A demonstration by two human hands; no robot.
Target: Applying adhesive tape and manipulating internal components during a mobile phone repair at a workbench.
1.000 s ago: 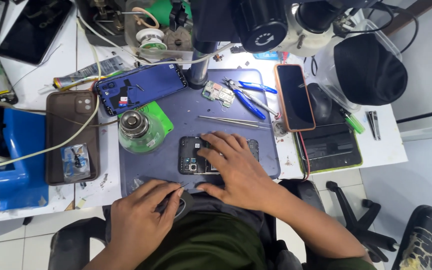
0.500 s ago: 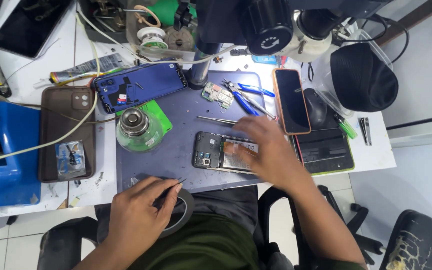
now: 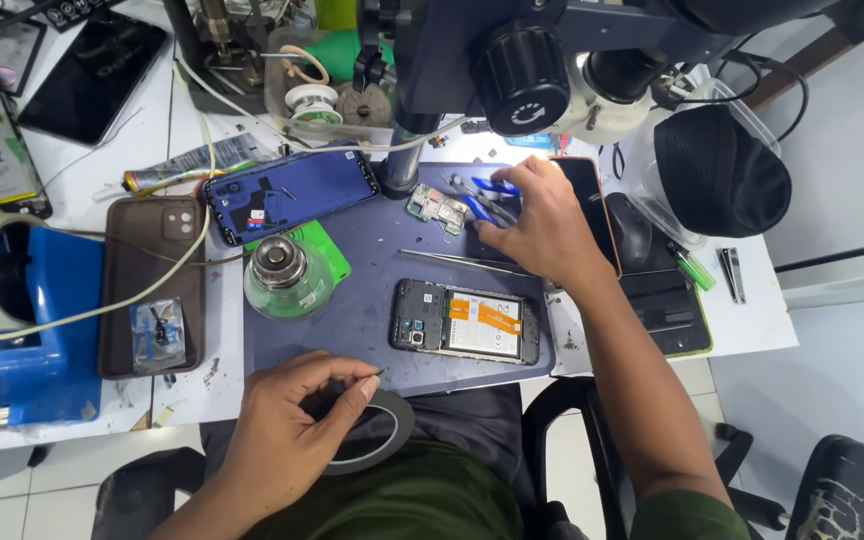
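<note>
My left hand (image 3: 297,420) holds a black roll of tape (image 3: 384,433) over my lap, just below the table's front edge. My right hand (image 3: 542,220) reaches across the blue-grey work mat (image 3: 372,250) and has its fingers on the blue-handled pliers (image 3: 487,195) near the microscope's column. An opened phone (image 3: 467,322) with its back off lies flat on the mat below that hand, untouched. A thin pair of tweezers (image 3: 442,259) lies between them. A small green circuit board (image 3: 436,209) rests beside the pliers.
A microscope (image 3: 542,70) hangs over the mat's far edge. A blue phone back cover (image 3: 292,195), a glass jar (image 3: 287,275), a brown phone (image 3: 147,290) and a blue machine (image 3: 22,320) stand to the left. A red-edged phone (image 3: 597,210) and a black cap (image 3: 717,170) lie to the right.
My right hand left the opened phone and moved up and to the right, onto the blue-handled pliers. My left hand stayed on the tape roll.
</note>
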